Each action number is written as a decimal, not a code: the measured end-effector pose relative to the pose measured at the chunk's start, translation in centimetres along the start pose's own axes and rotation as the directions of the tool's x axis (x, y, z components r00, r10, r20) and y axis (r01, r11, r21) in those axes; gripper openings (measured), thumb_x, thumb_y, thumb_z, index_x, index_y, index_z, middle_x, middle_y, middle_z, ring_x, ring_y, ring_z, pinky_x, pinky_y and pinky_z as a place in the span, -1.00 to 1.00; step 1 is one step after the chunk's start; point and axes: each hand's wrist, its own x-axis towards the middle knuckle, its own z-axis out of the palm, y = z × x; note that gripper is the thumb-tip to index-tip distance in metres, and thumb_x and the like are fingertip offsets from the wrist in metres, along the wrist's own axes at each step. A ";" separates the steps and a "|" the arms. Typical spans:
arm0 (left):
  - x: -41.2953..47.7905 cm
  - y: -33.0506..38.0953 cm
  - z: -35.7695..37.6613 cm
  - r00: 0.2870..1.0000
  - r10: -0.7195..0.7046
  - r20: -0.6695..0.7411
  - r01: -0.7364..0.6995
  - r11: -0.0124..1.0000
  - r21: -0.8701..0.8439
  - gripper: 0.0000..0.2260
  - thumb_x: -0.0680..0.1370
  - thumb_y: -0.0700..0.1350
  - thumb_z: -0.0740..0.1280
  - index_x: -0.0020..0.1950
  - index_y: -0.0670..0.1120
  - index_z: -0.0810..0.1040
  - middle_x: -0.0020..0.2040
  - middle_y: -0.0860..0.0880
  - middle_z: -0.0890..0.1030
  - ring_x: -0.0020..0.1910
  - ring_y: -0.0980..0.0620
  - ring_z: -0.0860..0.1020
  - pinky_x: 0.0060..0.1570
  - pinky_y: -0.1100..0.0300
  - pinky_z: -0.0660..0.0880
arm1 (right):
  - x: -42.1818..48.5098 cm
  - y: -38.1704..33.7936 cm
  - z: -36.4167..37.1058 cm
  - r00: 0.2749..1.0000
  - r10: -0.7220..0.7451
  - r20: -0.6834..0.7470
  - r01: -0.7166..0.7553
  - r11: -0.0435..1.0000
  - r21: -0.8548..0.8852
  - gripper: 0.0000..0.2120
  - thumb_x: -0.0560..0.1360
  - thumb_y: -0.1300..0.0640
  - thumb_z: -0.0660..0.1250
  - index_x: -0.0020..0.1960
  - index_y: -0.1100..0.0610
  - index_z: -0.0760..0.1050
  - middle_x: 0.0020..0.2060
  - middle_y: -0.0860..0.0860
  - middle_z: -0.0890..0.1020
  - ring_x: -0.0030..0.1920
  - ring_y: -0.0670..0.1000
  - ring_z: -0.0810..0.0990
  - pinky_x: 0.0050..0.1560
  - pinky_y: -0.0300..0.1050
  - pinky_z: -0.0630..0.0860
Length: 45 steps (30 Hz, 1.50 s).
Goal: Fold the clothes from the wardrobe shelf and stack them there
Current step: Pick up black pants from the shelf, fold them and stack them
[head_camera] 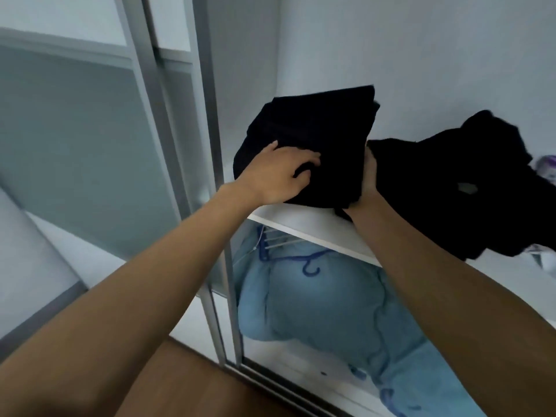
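a big grey sliding door [90, 130] stands on the left of the wardrobe. low down inside sits a big puffy blue bundle [316, 302], and a blue hanger [310, 266] lies on top of it. above the bundle is the white shelf [301, 224]. a loose black cloth [451, 182] lies in a heap on the right side of the shelf and hangs over its front edge. a small grey patch on it is too blurry to read. just beside it, on the left end of the shelf, is the folded black cloth [316, 130]. the left hand [279, 176] lies on top of it with bent fingers; i cannot tell if they grab or just push. the right hand [368, 182] grips its right side, fingers tucked behind the cloth.
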 end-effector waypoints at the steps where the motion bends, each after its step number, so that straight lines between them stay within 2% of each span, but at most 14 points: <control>1: 0.4 -1.2 1.4 0.990 -0.119 0.081 0.117 0.993 0.032 -0.65 0.63 -0.05 0.21 0.43 0.02 0.46 0.39 -0.02 0.53 0.37 -0.07 0.46 0.43 -0.04 0.23 | 1.1 0.5 -0.5 0.986 0.065 -0.152 -0.079 0.993 -0.089 -0.65 0.64 0.00 0.16 0.12 0.15 0.66 -0.09 0.12 0.70 -0.17 0.09 0.72 -0.24 -0.12 0.63; 3: 0.4 -3.7 4.1 0.917 -0.353 0.188 0.352 0.935 0.038 -0.62 0.64 -0.02 0.20 0.47 0.03 0.41 0.40 -0.06 0.52 0.36 -0.11 0.46 0.37 -0.01 0.34 | 3.4 1.5 -1.2 0.906 0.097 -0.413 -0.222 0.937 -0.268 -0.80 0.57 0.10 0.22 0.03 0.16 0.58 -0.21 0.08 0.62 -0.36 0.03 0.64 -0.41 -0.19 0.57; 6: 1.1 -6.6 6.9 0.881 -0.450 0.148 0.441 0.893 0.095 -0.61 0.64 -0.02 0.20 0.47 -0.01 0.41 0.44 -0.05 0.48 0.42 -0.10 0.40 0.47 -0.15 0.21 | 6.4 2.8 -2.1 0.924 0.057 -0.378 -0.235 0.866 -0.442 -0.69 0.55 0.05 0.34 0.22 0.18 0.48 0.04 0.15 0.63 -0.09 0.10 0.67 -0.06 0.07 0.67; 8: 2.2 -7.6 7.7 0.887 -0.457 0.066 0.449 0.887 0.105 -0.61 0.63 -0.01 0.20 0.47 0.00 0.41 0.45 -0.04 0.45 0.44 -0.10 0.38 0.48 -0.26 0.12 | 7.6 3.5 -2.0 0.952 -0.008 -0.305 -0.205 0.725 -0.658 -0.66 0.54 0.21 0.33 0.28 0.25 0.39 0.17 0.19 0.57 0.03 0.13 0.61 0.04 0.13 0.65; 11: 3.0 -9.2 8.5 0.850 -0.524 0.050 0.514 0.847 0.135 -0.59 0.65 0.06 0.13 0.51 0.06 0.34 0.52 0.00 0.35 0.52 -0.06 0.26 0.50 -0.32 -0.11 | 8.7 4.8 -0.9 0.957 0.162 -0.240 -0.287 0.641 -0.711 -0.67 0.57 0.36 0.22 0.32 0.26 0.34 0.16 0.20 0.53 -0.09 0.10 0.59 -0.42 -0.10 0.63; 13: 2.7 -10.3 9.2 0.815 -0.571 0.100 0.538 0.809 0.237 -0.55 0.67 0.12 0.07 0.55 0.08 0.27 0.58 0.00 0.25 0.57 -0.04 0.13 0.48 -0.30 -0.23 | 9.4 5.7 -0.5 0.937 0.269 -0.224 -0.343 0.574 -0.744 -0.70 0.59 0.36 0.18 0.31 0.23 0.33 0.18 0.21 0.51 -0.14 0.12 0.61 -0.50 -0.10 0.60; 21: 4.5 -11.5 8.5 0.815 -0.578 0.025 0.510 0.738 0.442 -0.66 0.57 0.08 0.20 0.30 0.03 0.50 0.26 -0.07 0.47 0.29 -0.15 0.40 0.33 -0.37 0.19 | 12.1 5.5 -0.7 0.911 0.350 -0.216 -0.290 0.175 -0.941 -0.64 0.63 0.09 0.21 0.39 0.12 0.26 -0.15 0.11 0.64 -0.37 0.08 0.72 -0.50 -0.25 0.53; 25: 5.3 -12.5 8.5 0.822 -0.570 0.015 0.527 0.769 0.361 -0.69 0.53 0.02 0.25 0.23 -0.05 0.49 0.21 -0.11 0.45 0.26 -0.17 0.40 0.31 -0.29 0.21 | 11.8 4.9 -1.3 0.914 0.304 -0.268 -0.311 0.103 -0.945 -0.56 0.59 -0.10 0.31 0.30 0.17 0.36 -0.25 0.15 0.67 -0.40 0.03 0.70 -0.46 -0.24 0.56; 28: 6.0 -13.5 8.4 0.813 -0.581 -0.023 0.566 0.782 0.260 -0.63 0.53 -0.01 0.28 0.30 -0.09 0.39 0.31 -0.16 0.37 0.32 -0.20 0.34 0.32 -0.24 0.20 | 10.8 3.6 -0.9 0.918 0.271 -0.290 -0.323 0.086 -0.942 -0.63 0.57 -0.03 0.36 0.16 0.24 0.40 -0.18 0.18 0.67 -0.34 0.05 0.69 -0.39 -0.15 0.62; 31: 7.4 -13.3 8.8 0.853 -0.518 -0.065 0.522 0.845 0.116 -0.62 0.53 -0.07 0.30 0.33 -0.07 0.39 0.35 -0.13 0.33 0.37 -0.17 0.30 0.35 -0.20 0.17 | 9.7 1.1 -1.3 0.997 -0.036 -0.062 -0.065 -0.090 -0.994 -0.78 0.55 0.06 0.34 0.04 0.22 0.58 -0.12 0.13 0.70 -0.24 0.04 0.69 -0.10 0.01 0.67; 34: 10.2 -10.9 9.4 0.931 -0.351 -0.099 0.344 0.935 -0.082 -0.69 0.52 -0.11 0.31 0.26 -0.04 0.47 0.31 -0.07 0.40 0.33 -0.10 0.36 0.31 -0.05 0.22 | 8.3 -2.4 -2.2 0.942 -0.323 0.092 -0.014 -0.312 -0.950 -0.82 0.51 -0.03 0.34 0.07 -0.01 0.59 0.02 -0.05 0.66 0.02 -0.01 0.62 0.09 -0.02 0.57; 40: 14.2 -5.4 12.7 0.986 -0.141 0.084 0.162 0.924 -0.346 -0.62 0.54 0.03 0.34 0.33 -0.04 0.46 0.29 -0.05 0.48 0.29 -0.08 0.45 0.31 -0.09 0.37 | 4.3 -7.5 -8.3 0.908 -0.321 -0.270 -0.394 -0.429 -0.813 -0.39 0.48 -0.11 0.41 0.46 0.07 0.38 0.35 0.09 0.48 0.35 0.15 0.44 0.34 0.13 0.42; 43: 15.0 -3.4 14.4 0.955 -0.091 0.284 0.189 0.922 -0.338 -0.44 0.50 0.19 0.36 0.43 -0.01 0.37 0.37 -0.04 0.47 0.36 -0.11 0.44 0.35 -0.16 0.37 | 1.0 -8.0 -11.4 0.860 -0.396 -0.321 -0.486 -0.445 -0.752 -0.44 0.51 -0.06 0.40 0.45 0.05 0.38 0.37 0.11 0.43 0.38 0.17 0.39 0.35 0.19 0.38; 45: 15.2 -2.5 15.4 0.966 -0.048 0.256 0.120 0.954 -0.273 -0.57 0.52 0.16 0.34 0.31 -0.02 0.48 0.25 -0.03 0.55 0.28 -0.11 0.50 0.29 -0.14 0.41 | -0.7 -8.0 -12.9 0.852 -0.403 -0.334 -0.494 -0.408 -0.768 -0.50 0.52 -0.01 0.40 0.42 0.07 0.42 0.34 0.11 0.46 0.36 0.15 0.41 0.34 0.13 0.41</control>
